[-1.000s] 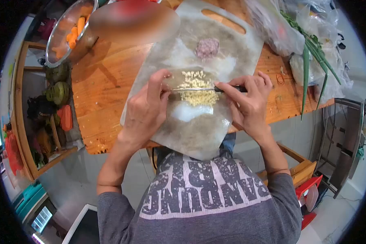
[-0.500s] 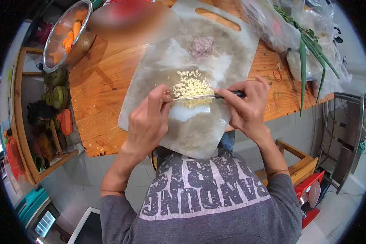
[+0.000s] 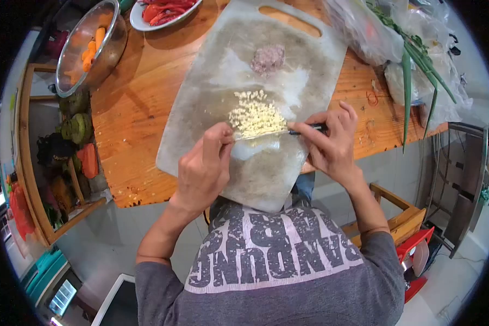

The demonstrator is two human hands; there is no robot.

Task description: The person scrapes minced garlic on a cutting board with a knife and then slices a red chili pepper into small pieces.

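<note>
A knife lies crosswise over the near side of a pile of finely chopped pale-yellow bits on a worn white cutting board. My right hand is closed round its black handle. The fingers of my left hand pinch the blade at its tip end. Farther up the board sits a small mound of pinkish minced stuff, apart from the yellow bits.
A metal bowl of carrots and a white plate with red peppers stand at the back left. Plastic bags and green onions lie at the right. A wooden stool is below the table's right side.
The blade has turned slightly, and my left hand has shifted a little right and down. The plate of red peppers, blurred before, now shows clearly.
</note>
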